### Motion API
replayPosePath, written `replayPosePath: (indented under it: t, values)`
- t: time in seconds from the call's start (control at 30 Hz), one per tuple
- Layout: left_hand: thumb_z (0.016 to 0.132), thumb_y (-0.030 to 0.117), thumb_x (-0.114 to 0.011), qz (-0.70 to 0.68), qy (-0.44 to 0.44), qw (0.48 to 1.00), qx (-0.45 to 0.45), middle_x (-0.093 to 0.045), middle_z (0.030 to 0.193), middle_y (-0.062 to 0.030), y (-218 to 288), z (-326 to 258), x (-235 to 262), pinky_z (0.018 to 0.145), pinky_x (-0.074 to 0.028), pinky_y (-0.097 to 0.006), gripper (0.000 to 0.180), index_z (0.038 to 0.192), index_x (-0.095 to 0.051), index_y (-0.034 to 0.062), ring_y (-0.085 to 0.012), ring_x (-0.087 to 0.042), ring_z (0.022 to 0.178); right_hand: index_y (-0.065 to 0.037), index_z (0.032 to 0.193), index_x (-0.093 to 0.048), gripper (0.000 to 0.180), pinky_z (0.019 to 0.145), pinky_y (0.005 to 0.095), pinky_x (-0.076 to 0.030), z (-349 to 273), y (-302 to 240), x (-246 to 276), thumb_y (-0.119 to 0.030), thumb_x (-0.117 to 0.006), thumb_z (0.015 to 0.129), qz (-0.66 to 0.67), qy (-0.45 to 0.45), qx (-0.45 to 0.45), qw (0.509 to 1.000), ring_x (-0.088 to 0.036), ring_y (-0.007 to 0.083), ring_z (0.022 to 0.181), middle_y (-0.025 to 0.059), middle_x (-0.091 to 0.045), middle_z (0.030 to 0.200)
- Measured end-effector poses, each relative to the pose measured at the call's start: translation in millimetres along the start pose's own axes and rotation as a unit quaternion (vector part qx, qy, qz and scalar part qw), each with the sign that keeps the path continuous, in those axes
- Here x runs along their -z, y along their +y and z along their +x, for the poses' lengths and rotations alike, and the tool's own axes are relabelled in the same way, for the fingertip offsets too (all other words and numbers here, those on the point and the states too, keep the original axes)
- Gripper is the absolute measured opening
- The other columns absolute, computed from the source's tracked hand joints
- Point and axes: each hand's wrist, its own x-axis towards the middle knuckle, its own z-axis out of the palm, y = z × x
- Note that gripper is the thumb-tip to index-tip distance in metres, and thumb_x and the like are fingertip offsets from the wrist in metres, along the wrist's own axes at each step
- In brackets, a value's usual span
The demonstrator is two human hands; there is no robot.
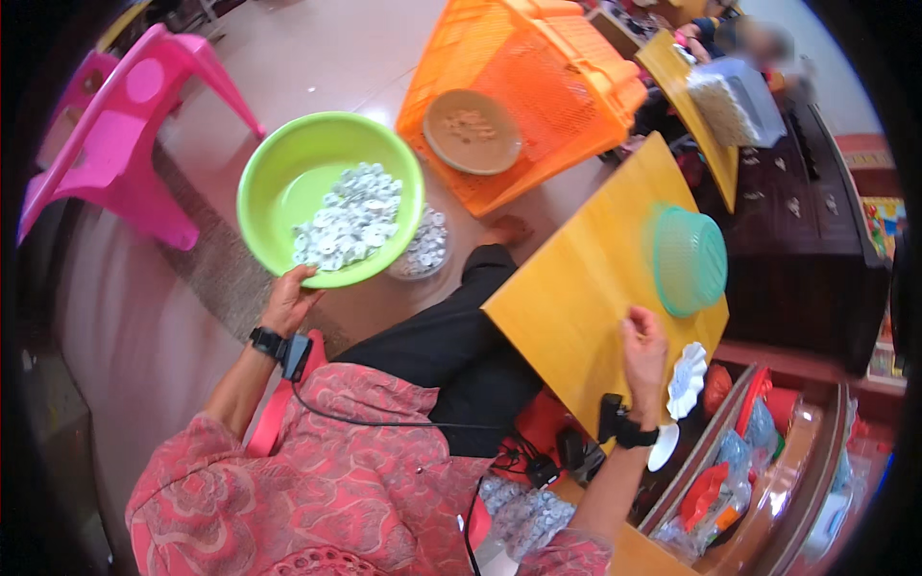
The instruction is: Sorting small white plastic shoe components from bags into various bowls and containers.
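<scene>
My left hand (288, 300) is closed on the near rim of a lime-green plastic basin (269, 187), which is tilted so its inside shows. Small whitish round pieces with dark centres (353, 216) lie heaped at the basin's right side. Partly covered by the basin, a clear tub (420, 273) holds similar grey-white pieces. Over the yellow tabletop (576, 298), my right hand (644, 348) has loosely bent fingers, with nothing visible between them. Beyond it, a teal mesh-sided basket (690, 261) looks smeared by motion. A white fluted dish (687, 381) is beside the right hand.
An orange crate (562, 96) stands ahead, bearing a brown round tray (471, 158) with small bits in it. A pink plastic chair (134, 168) is at far left. An open drawer (759, 451) with bagged items lies at right. Another person (711, 38) sits at the back right.
</scene>
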Motion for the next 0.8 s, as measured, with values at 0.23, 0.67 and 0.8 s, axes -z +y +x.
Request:
replayPosePath:
  t: [0.23, 0.67, 0.8]
  values:
    - [0.087, 0.007, -0.065, 0.027, 0.011, 1.0, -0.003, -0.065, 0.112, -0.0072, 4, -9, -21, 0.079, -0.058, -0.035, 0.032, 0.118, -0.059, 0.0046, -0.0192, -0.065, 0.098, 0.004, 0.132, -0.053, 0.042, 0.106, 0.0477, -0.039, 71, 103, 3, -0.013, -0.058, 0.094, -0.217, 0.017, 0.01, 0.976, -0.051, 0.0401, 0.123, 0.0256, -0.056, 0.13]
    - [0.085, 0.004, -0.063, 0.034, -0.01, 0.999, 0.007, -0.066, 0.103, -0.0082, 2, 6, -11, 0.076, -0.061, -0.039, 0.03, 0.115, -0.059, 0.0021, -0.0219, -0.068, 0.091, -0.002, 0.113, -0.057, 0.03, 0.092, 0.0499, -0.044, 71, 95, -12, -0.016, -0.065, 0.087, -0.329, 0.074, 0.0, 0.942, -0.054, 0.0376, 0.109, 0.0172, -0.06, 0.112]
    - [0.084, 0.009, -0.065, 0.072, -0.009, 0.997, 0.017, -0.067, 0.102, -0.0079, 2, 15, 3, 0.071, -0.06, -0.034, 0.033, 0.116, -0.06, 0.0026, -0.0196, -0.067, 0.09, -0.006, 0.099, -0.059, 0.025, 0.082, 0.0477, -0.045, 51, 56, -20, -0.01, -0.071, 0.078, -0.366, 0.116, 0.054, 0.922, -0.058, 0.0332, 0.099, 0.0113, -0.062, 0.1]
